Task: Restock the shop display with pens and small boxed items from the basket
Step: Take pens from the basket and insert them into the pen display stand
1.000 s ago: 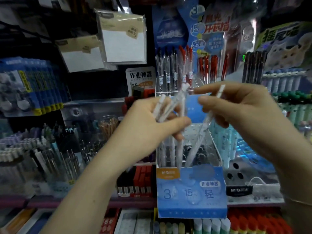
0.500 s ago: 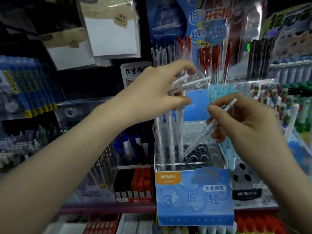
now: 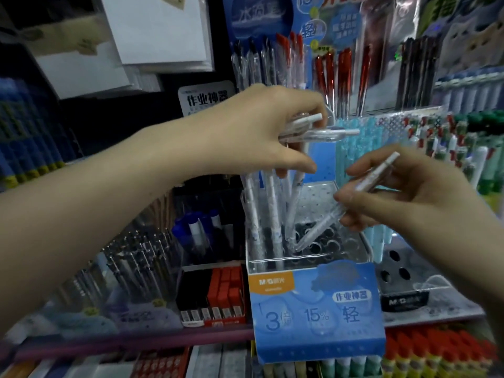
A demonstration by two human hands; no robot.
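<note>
My left hand [image 3: 261, 132] grips a small bundle of white-and-clear pens [image 3: 319, 129], their ends pointing right, above the blue display box [image 3: 316, 312]. My right hand [image 3: 409, 192] pinches a single white pen [image 3: 373, 175], slanted with its clear tip [image 3: 305, 241] down at the perforated rack inside the box. A few similar pens [image 3: 256, 219] stand upright in the rack's left holes. The basket is not in view.
Clear holders of pens [image 3: 136, 266] stand to the left, small black and red boxes [image 3: 215, 296] beside the blue box, a black holder with holes [image 3: 395, 271] to the right. Red and black pens [image 3: 335, 72] hang behind; paper packs [image 3: 161, 31] hang above left.
My left hand lifted its pens up and to the right. My right hand brought the single pen down, so its tip now reaches the rack.
</note>
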